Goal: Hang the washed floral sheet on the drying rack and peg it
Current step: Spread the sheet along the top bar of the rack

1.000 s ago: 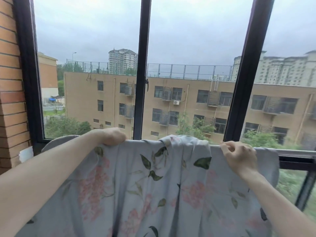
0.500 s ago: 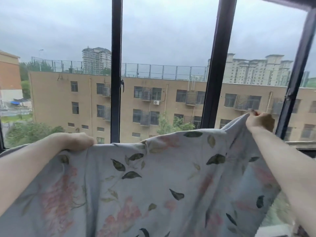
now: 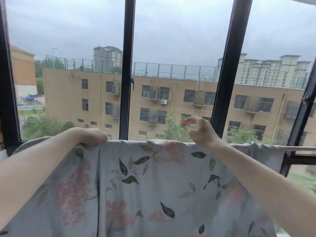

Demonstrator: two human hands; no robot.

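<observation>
Both hands work at the top fold of the floral sheet, which hangs draped over the drying rack's rail and runs left to right across the view. At the left, the left hand grips the fold, fingers curled over it onto the rail. Further right, the right hand hovers just above the fold, fingers loosely curled and holding nothing. Right of it, the cloth bunches near its end and bare rail shows beyond. Judging from that, the right hand is nearer the bunched part and best placed to spread it rightward. No pegs are visible.

Soft overcast daylight through the window; edges blurred, bowed.
</observation>
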